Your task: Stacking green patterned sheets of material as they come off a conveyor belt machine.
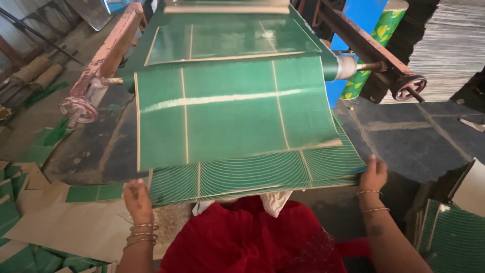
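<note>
Dusty workshop floor (404, 136) here, dark and patchy, with green offcuts (30, 151) scattered along its left edge. A green sheet (227, 111) with pale grid lines hangs off the front roller (338, 66) of a rusty-framed machine (111, 48). Under it sits a stack of green sheets (262, 174) with curved white lines. The left hand (137, 199) grips the stack's near left corner, and the right hand (374, 174) is clamped on its right corner. Red fabric (252, 237) fills the bottom middle, with more green sheets (449, 237) stacked at lower right.
</note>
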